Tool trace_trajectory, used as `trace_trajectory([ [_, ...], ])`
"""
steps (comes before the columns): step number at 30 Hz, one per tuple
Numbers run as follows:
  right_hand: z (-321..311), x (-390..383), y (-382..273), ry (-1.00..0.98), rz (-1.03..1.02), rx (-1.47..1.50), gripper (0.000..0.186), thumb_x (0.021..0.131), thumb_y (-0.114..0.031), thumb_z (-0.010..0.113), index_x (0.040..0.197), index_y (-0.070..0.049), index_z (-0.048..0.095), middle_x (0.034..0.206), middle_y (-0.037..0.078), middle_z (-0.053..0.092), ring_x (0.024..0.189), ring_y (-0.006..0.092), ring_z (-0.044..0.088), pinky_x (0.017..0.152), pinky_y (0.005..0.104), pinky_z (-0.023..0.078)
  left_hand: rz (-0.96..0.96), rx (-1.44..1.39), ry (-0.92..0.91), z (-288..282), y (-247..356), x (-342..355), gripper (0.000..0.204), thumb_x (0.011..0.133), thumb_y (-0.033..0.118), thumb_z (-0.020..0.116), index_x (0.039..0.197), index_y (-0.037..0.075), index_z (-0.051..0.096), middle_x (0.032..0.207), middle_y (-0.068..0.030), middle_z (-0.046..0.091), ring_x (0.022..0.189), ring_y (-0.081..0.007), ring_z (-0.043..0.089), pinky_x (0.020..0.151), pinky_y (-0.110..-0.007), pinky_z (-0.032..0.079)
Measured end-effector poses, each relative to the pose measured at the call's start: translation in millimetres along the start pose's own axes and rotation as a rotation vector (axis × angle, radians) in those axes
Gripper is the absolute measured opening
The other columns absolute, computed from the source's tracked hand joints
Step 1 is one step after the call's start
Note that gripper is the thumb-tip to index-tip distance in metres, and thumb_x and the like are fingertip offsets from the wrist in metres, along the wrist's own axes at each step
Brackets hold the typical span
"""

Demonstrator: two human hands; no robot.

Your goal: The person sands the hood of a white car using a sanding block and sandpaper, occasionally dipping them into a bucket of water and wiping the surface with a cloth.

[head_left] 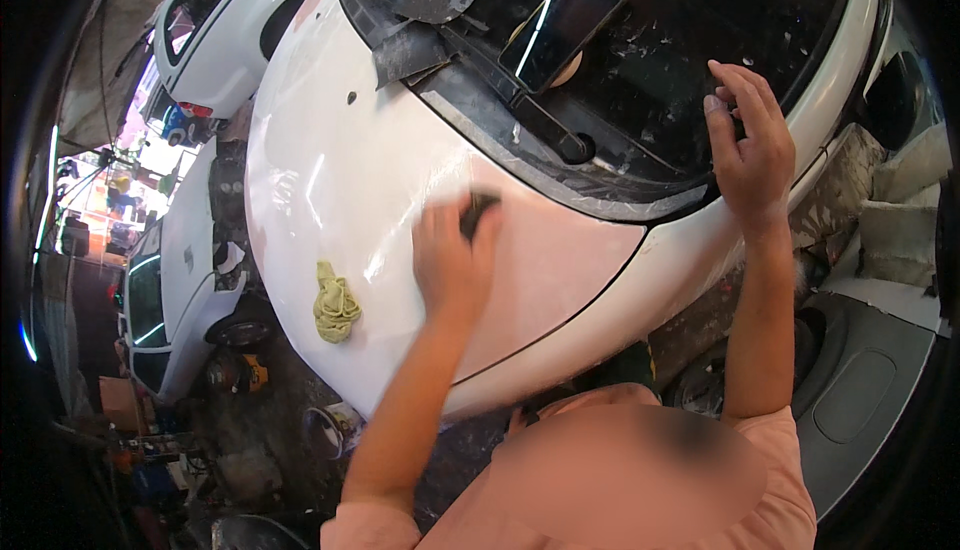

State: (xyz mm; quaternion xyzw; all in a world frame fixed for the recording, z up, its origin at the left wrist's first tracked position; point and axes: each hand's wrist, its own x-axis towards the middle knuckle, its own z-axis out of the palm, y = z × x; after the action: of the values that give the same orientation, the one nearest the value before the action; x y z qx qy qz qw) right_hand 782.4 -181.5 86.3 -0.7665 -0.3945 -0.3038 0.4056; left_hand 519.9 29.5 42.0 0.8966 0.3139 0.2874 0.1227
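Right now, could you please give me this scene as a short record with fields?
Left grip: holding a small dark block at the pinkish patch of the white hood
Right grip: half-open, nothing visibly held, near the edge of the dark glass windshield
Cloth: crumpled, yellow-green, on the hood
Phone: black, rectangular, over the windshield
Left background: other white cars

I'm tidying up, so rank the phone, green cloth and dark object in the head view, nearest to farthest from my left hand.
1. Dark object, in the left hand.
2. Green cloth, to the hand's left.
3. Phone, ahead and right.
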Motion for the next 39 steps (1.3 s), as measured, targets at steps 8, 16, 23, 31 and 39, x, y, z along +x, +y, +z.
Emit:
trace_trajectory([
  [8, 1, 0, -5, -0.008, 0.005, 0.014, 0.030, 0.098, -0.010, 0.070, 0.128, -0.008, 0.073, 0.123, 0.011, 0.074, 0.100, 0.0245, 0.075, 0.082, 0.0331, 0.061, 0.008, -0.041, 0.107, 9, 2, 40, 0.033, 0.098, 0.030, 0.074, 0.110, 0.000, 0.067, 0.102, -0.0183, 0.066, 0.096, -0.0393, 0.063, 0.087, -0.047, 0.050],
  [16, -1, 1, 1, 0.019, -0.068, 0.021, 0.030, 0.099, -0.009, 0.070, 0.128, -0.008, 0.073, 0.123, 0.011, 0.074, 0.097, 0.0242, 0.075, 0.081, 0.0335, 0.061, 0.123, -0.065, 0.008, -14, -2, -31, 0.031, 0.092, 0.020, 0.081, 0.112, -0.001, 0.068, 0.100, -0.0185, 0.066, 0.093, -0.0376, 0.064, 0.084, -0.046, 0.052],
  [23, -1, -2, 4, 0.015, -0.028, 0.031, 0.028, 0.100, -0.010, 0.069, 0.127, -0.008, 0.073, 0.123, 0.010, 0.074, 0.094, 0.0226, 0.075, 0.080, 0.0321, 0.060, 0.132, -0.035, -0.028, -12, -5, -31, 0.034, 0.090, 0.020, 0.082, 0.113, -0.001, 0.069, 0.103, -0.0189, 0.067, 0.095, -0.0389, 0.065, 0.087, -0.047, 0.052],
  [31, 3, -4, 3, -0.003, -0.047, 0.023, 0.027, 0.100, -0.012, 0.070, 0.127, -0.009, 0.074, 0.123, 0.009, 0.075, 0.098, 0.0229, 0.075, 0.081, 0.0330, 0.061, 0.114, -0.056, -0.017, -1, -8, 39, 0.030, 0.094, 0.027, 0.078, 0.111, 0.004, 0.070, 0.107, -0.0165, 0.069, 0.100, -0.0377, 0.065, 0.088, -0.047, 0.052],
  [39, 4, -5, 3, 0.009, -0.054, 0.004, 0.027, 0.100, -0.014, 0.070, 0.127, -0.010, 0.074, 0.124, 0.009, 0.075, 0.097, 0.0227, 0.076, 0.081, 0.0326, 0.061, 0.073, -0.044, -0.034, -5, -5, 14, 0.031, 0.093, 0.027, 0.080, 0.109, 0.003, 0.070, 0.104, -0.0159, 0.068, 0.097, -0.0380, 0.064, 0.086, -0.047, 0.052],
])
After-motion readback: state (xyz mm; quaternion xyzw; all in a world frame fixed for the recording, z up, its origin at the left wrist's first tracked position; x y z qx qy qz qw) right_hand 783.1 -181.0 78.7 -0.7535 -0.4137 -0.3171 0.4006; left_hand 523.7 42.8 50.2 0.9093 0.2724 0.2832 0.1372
